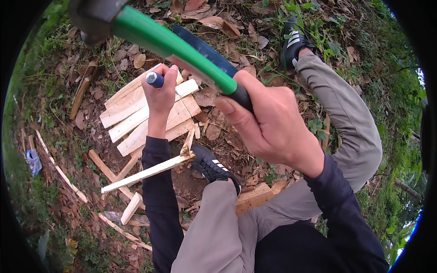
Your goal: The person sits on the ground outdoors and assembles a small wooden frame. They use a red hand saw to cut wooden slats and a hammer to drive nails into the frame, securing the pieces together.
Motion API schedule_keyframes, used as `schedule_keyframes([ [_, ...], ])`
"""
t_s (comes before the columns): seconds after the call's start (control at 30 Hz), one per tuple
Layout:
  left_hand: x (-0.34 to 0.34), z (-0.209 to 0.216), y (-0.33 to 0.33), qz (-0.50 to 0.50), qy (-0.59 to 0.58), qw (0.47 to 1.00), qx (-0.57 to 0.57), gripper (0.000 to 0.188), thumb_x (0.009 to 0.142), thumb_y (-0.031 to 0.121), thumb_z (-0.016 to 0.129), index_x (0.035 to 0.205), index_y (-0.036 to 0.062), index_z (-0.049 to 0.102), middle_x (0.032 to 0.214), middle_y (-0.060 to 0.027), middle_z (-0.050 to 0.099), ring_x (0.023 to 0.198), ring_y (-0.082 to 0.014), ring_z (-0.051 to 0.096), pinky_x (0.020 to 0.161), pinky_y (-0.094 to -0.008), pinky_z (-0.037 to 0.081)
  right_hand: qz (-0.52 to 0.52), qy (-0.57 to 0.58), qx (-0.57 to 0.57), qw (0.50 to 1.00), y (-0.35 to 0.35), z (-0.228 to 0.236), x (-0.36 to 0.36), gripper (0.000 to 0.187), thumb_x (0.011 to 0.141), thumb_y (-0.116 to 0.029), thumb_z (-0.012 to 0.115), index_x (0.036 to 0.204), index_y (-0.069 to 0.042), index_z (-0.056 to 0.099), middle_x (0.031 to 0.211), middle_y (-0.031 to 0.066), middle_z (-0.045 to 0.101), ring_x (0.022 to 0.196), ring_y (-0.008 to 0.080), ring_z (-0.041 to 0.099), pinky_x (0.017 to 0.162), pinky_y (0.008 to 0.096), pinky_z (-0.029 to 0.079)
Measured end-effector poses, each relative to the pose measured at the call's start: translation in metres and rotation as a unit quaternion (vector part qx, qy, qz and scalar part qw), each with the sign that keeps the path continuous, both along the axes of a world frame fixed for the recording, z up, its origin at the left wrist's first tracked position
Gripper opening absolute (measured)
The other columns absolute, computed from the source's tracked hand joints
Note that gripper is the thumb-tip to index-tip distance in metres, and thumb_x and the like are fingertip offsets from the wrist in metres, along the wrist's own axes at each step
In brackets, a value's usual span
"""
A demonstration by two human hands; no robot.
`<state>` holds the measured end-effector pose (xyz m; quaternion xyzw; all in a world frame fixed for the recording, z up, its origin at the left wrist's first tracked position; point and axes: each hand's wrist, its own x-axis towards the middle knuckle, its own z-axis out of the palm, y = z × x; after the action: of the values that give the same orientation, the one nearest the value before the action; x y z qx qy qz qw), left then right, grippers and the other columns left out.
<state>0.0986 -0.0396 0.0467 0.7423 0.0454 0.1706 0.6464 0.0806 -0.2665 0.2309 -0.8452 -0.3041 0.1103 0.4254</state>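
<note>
Head view: right hand (273, 125), centre-right of frame, fingers closed tight round the black grip of a green-handled hammer w/ dark grey metal head (157, 38). Handle runs diagonally up to upper left; head sits at the top-left edge, partly cut off by the rim.

Left hand (160, 93), upper centre-left, fingers wrapped round a blue-handled chisel-type tool (155, 79); only the rounded blue butt end shows above the fist, tip hidden. Hand is over a stack of pale split wooden boards (136, 113) lying on leaf-covered ground (218, 22).

A long dark blue flat bar (207, 52) runs parallel just behind the hammer handle, upper centre; can't tell what it is.

Below the boards, a thin pale wood strip (145, 173) lies diagonally at centre-left, its right end touching a black sneaker w/ white stripes (211, 166). Second black sneaker (293, 43) at upper right. Grey trousers, dark sleeves. More wood offcuts scattered lower left. Small pale blue crumpled wrapper (33, 161) at far left edge, no label legible.
</note>
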Motion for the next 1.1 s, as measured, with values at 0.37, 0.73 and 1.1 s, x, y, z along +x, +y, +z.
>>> schedule_keyframes([
  [0.37,-0.016,0.012,0.005,-0.028,0.047,0.990,-0.132,0.034,0.096,0.011,0.064,0.069,0.0092,0.044,0.061,0.0061,0.041,0.056,-0.0036,0.036,0.052,-0.0232,0.029,-0.256,0.043,-0.080,0.962,-0.035,-0.089,0.060,0.038,0.103,-0.030,0.054,0.091,0.006,0.062,0.075,0.0262,0.065,0.071,0.0445,0.065,0.063,0.0478,0.050],
  [0.73,-0.013,0.018,0.009,-0.060,0.037,0.993,-0.098,0.030,0.095,0.006,0.052,0.069,0.0103,0.036,0.058,0.0031,0.035,0.051,-0.0076,0.029,0.054,-0.0272,0.028,-0.312,-0.001,-0.333,0.890,-0.103,-0.253,0.117,0.036,0.094,-0.038,0.066,0.097,-0.002,0.066,0.087,0.0243,0.071,0.088,0.0451,0.069,0.077,0.0537,0.054],
  [1.1,0.011,0.024,-0.013,-0.060,0.112,0.991,0.037,0.029,0.092,0.010,0.071,0.073,0.0067,0.049,0.068,0.0069,0.044,0.063,-0.0042,0.037,0.056,-0.0229,0.029,-0.025,0.179,0.248,0.952,0.035,-0.186,0.079,0.040,0.086,-0.019,0.077,0.121,-0.006,0.064,0.118,0.0082,0.064,0.104,0.0202,0.063,0.081,0.0325,0.051],
])
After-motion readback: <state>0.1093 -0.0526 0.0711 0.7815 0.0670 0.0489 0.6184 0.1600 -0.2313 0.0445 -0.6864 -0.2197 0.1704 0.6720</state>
